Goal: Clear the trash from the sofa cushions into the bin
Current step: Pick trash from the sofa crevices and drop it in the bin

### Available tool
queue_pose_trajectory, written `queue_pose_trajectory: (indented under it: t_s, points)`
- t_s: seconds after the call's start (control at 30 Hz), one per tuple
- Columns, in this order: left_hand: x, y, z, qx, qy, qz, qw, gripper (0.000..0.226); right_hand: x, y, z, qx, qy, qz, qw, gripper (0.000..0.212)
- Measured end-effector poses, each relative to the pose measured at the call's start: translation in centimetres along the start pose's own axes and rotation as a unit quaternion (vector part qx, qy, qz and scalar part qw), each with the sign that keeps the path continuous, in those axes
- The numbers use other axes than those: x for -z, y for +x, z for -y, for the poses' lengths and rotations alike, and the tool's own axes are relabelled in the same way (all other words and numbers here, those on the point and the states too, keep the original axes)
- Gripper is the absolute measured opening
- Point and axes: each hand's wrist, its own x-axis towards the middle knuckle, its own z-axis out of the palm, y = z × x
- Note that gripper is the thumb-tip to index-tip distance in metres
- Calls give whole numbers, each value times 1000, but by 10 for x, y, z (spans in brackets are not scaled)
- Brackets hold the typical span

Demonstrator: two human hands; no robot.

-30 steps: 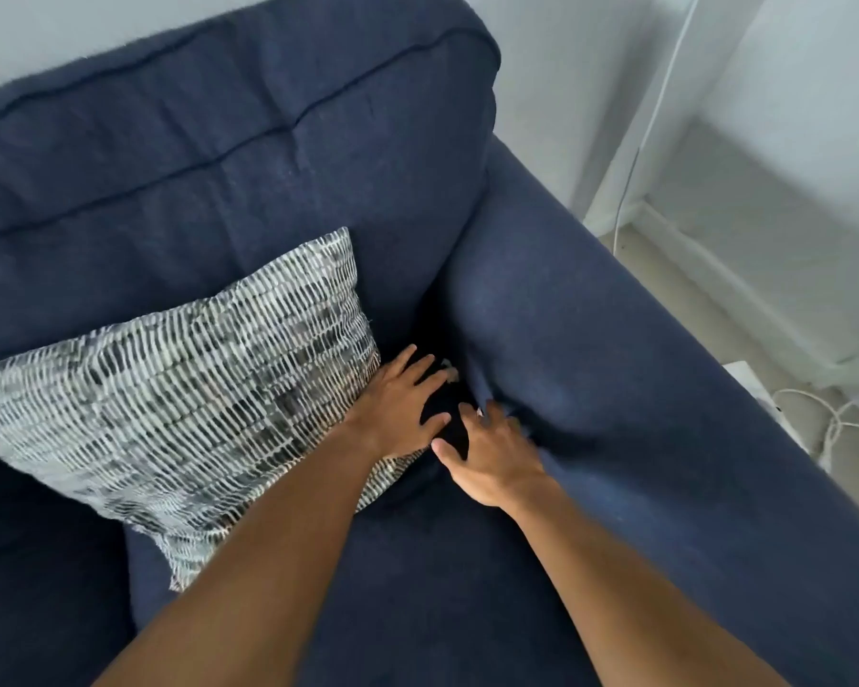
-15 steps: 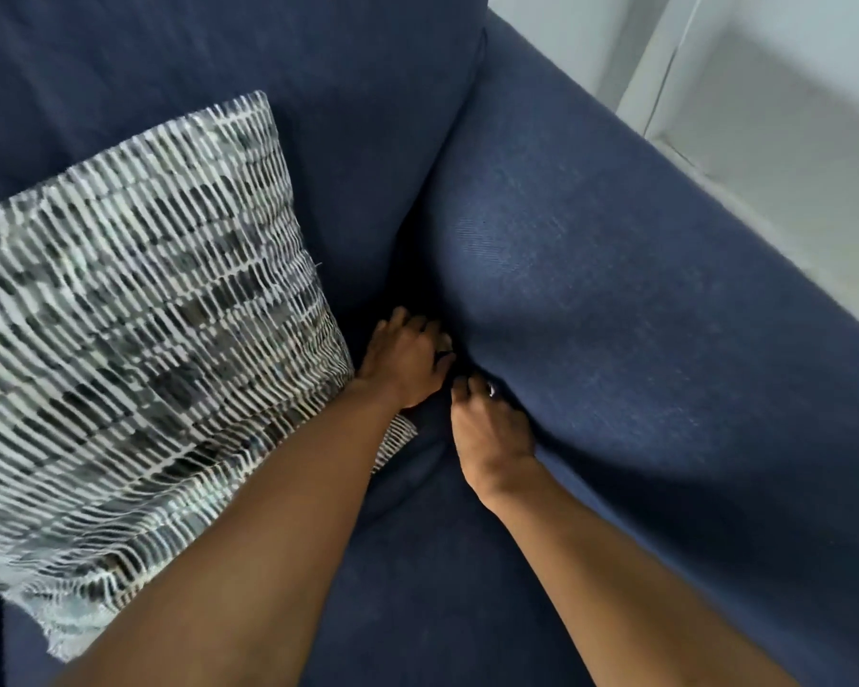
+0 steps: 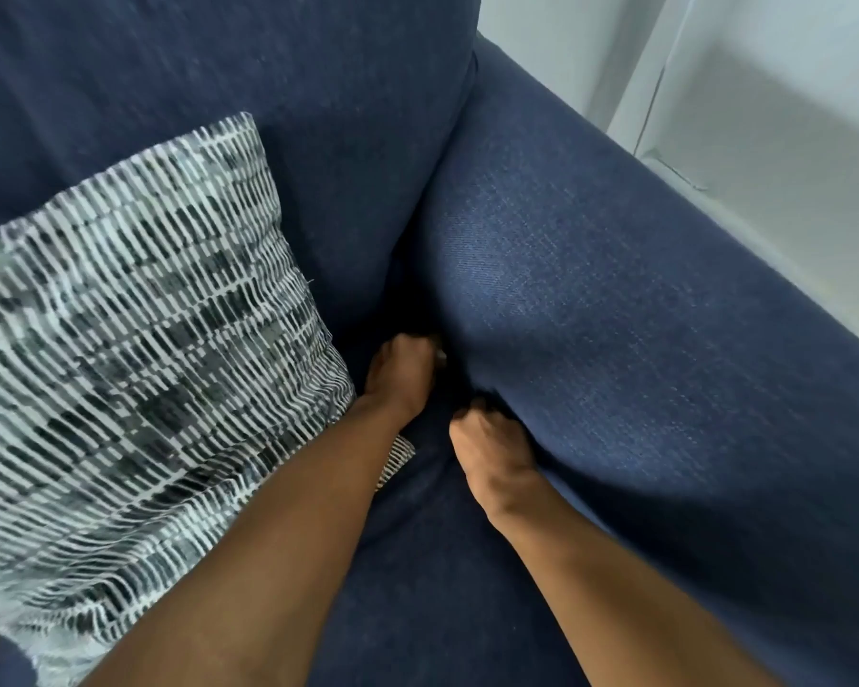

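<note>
Both hands reach into the dark gap where the seat cushion (image 3: 417, 587) meets the armrest (image 3: 640, 339) of a navy blue sofa. My left hand (image 3: 402, 374) is at the gap's far end, fingers curled down into it. My right hand (image 3: 487, 448) is just nearer, its fingertips tucked under the armrest's edge. The fingertips of both hands are hidden in the crevice, so I cannot tell whether either holds anything. No trash and no bin show in this view.
A black-and-white patterned throw pillow (image 3: 135, 364) leans on the backrest (image 3: 269, 91) at the left, touching my left forearm. Beyond the armrest are a white wall and pale floor (image 3: 764, 166).
The view has closed in on the sofa corner. Both hands went from lying spread over the gap to fingers pushed deeper into it, the right hand curling under the armrest.
</note>
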Motion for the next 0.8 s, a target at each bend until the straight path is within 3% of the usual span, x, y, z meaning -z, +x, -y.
queue_pose_trajectory:
  t_s: [0.07, 0.23, 0.43, 0.63, 0.73, 0.8]
  points:
    - [10, -6, 1, 19, -19, 9, 1000, 21, -5, -2, -5, 22, 1, -33, 999, 28]
    - [38, -24, -4, 22, -32, 8, 999, 17, 16, -25, -11, 17, 36, -29, 999, 32]
    - [88, -54, -28, -27, 19, 14, 999, 12, 62, -69, -25, -13, 127, -58, 990, 27]
    - [140, -99, -76, -63, 60, 1, 996, 11, 121, -137, -53, -5, 151, -63, 987, 20]
    - [171, -137, -128, -75, 76, 3, 994, 13, 150, -184, -81, -3, 158, -81, 984, 34]
    - [176, -139, -137, -75, 85, 4, 994, 13, 156, -191, -85, 6, 162, -86, 983, 17]
